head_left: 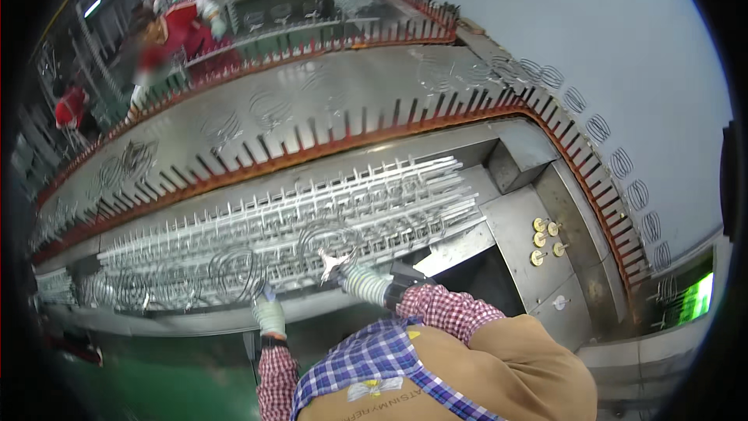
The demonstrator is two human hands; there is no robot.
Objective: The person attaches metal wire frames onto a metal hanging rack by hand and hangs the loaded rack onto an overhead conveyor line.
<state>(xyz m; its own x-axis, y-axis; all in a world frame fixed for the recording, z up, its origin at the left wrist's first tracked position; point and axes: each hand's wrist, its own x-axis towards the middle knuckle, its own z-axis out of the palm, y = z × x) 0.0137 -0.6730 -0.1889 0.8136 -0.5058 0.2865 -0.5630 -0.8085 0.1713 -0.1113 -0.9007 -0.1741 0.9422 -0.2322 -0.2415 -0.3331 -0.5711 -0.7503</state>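
My left hand (269, 316), in a pale striped glove, is at the front edge of the metal trough. Its fingers close at the rim of a round wire coil (236, 273), which stands in front of the racks. My right hand (366, 284), gloved the same way, reaches over the trough's edge. It grips a second round wire coil (331, 240) by a shiny, branched metal piece (333, 262) at its lower side. Behind both coils lie long rows of white racks (312, 206) with many short pegs. The glove backs partly hide the fingertips.
Several brass-coloured round pieces with stems (539, 239) lie on the steel surface at right. A rail with upright black pegs (312, 146) curves behind the trough, and more coils (598, 129) line its outer side. A co-worker in red (183, 27) bends over the far side.
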